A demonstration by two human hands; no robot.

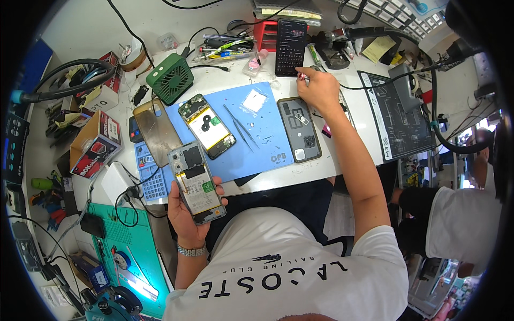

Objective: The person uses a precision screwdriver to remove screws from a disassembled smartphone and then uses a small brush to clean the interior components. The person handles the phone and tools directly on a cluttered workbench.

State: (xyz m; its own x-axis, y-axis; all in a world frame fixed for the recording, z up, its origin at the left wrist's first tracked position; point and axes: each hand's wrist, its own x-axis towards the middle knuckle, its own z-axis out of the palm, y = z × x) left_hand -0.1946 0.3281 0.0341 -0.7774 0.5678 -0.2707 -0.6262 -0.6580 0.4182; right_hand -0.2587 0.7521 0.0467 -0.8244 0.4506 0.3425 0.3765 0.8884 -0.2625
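Note:
My left hand (188, 214) is closed around the edges of an opened phone (195, 184), whose battery and inner parts face up. Stretched toward the back of the bench, my right hand (320, 92) has its fingers pinched on a small red-and-white thing I cannot make out. It is beside the lower corner of a lit phone (292, 45) with a dark screen. A second opened phone (208, 125) and tweezers (241, 128) lie on a blue mat (257, 160). Below my right hand is a dark-cased phone (299, 130).
A green fan (170, 79) and a brownish clear phone case (155, 125) are at the left. Several pens and tools (225, 48) are heaped at the back. A black mat (401, 123) lies right. Another person (460, 224) is at the right.

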